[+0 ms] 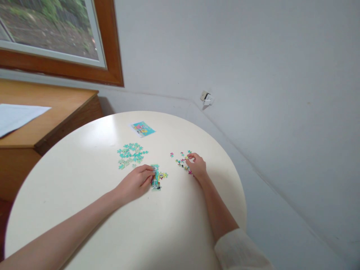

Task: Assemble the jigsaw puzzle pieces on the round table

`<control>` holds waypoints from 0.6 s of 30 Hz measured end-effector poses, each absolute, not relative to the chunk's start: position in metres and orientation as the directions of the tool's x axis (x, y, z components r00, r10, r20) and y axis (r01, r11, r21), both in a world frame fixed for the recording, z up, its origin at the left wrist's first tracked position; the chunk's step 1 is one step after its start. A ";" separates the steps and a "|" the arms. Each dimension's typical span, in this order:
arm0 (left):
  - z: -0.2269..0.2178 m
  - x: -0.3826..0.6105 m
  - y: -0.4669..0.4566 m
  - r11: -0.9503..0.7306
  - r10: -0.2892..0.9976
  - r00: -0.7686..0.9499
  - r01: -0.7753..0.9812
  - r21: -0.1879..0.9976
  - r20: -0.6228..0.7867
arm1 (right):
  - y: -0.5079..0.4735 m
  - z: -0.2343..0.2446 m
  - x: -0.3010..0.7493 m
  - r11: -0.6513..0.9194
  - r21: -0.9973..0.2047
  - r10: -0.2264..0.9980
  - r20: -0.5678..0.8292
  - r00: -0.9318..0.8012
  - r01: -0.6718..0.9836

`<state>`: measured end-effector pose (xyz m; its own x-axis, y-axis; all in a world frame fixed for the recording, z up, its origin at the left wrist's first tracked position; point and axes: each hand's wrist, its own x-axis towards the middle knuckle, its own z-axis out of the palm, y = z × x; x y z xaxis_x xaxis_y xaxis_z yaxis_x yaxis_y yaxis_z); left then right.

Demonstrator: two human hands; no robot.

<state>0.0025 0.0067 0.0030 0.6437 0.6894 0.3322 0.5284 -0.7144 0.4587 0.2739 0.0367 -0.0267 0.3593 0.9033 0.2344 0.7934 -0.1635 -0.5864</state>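
My left hand [139,181] rests on the table with its fingers bent together at the left edge of a joined strip of jigsaw puzzle [156,183], which it steadies. A yellow cluster of puzzle pieces [162,175] sticks out from the strip's right side. Over to the right, my right hand [197,165] hovers low above scattered multicoloured pieces [182,164]. Its thumb and index finger pinch a small yellowish puzzle piece [187,158]; the fingers partly cover it. What lies under my left fingertips is hidden.
A pile of turquoise and pale green pieces [131,154] lies left of the strip. Farther back is a picture card [143,128] on the round white table [112,232]. A wooden desk [64,112] with a paper sheet [19,115] stands left; a wall socket [206,97] is behind.
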 end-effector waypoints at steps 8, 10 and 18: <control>0.001 0.001 0.008 -0.699 0.705 0.622 0.529 0.480 0.341 | 0.036 -0.028 0.274 -0.112 -0.680 0.896 0.245 0.369 0.725; 0.001 0.001 0.009 -0.687 0.715 0.612 0.530 0.496 0.338 | 0.036 -0.030 0.275 -0.081 -0.698 0.896 0.262 0.359 0.711; 0.000 0.001 0.011 -0.632 0.768 0.541 0.550 0.546 0.344 | 0.039 -0.038 0.279 -0.031 -0.772 0.894 0.263 0.362 0.635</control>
